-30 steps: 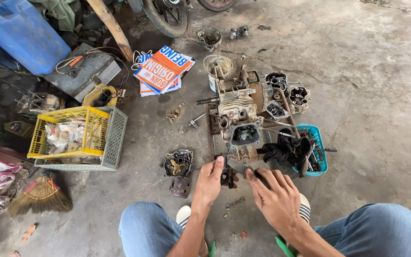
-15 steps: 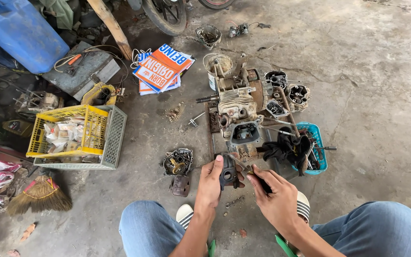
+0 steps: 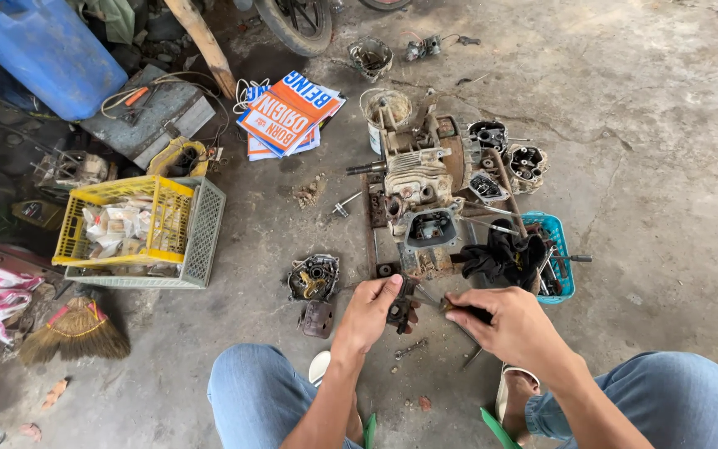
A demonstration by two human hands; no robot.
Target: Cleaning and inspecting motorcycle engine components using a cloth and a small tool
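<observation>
I squat on a concrete floor in blue jeans. My left hand [image 3: 370, 312] grips a small dark metal engine part [image 3: 400, 311] just above the floor. My right hand [image 3: 510, 327] holds a thin dark-handled tool [image 3: 459, 309] whose tip points at that part. Just beyond my hands lies a dismantled small engine block [image 3: 419, 193] on a rusty frame. A round engine cover [image 3: 312, 277] and a small rusty plate [image 3: 318, 319] lie on the floor left of my left hand.
A blue basket [image 3: 561, 254] with tools and a black rag [image 3: 502, 257] sits right of the engine. Yellow and grey crates [image 3: 201, 237] stand at the left, a broom [image 3: 76, 331] below them. Orange-and-blue printed sheets [image 3: 288, 112], a blue jerrycan [image 3: 39, 50] and a tyre [image 3: 297, 25] lie farther back.
Both hands have drawn together over the small part. My right hand now holds the tool to it; a second ago its fingers were spread.
</observation>
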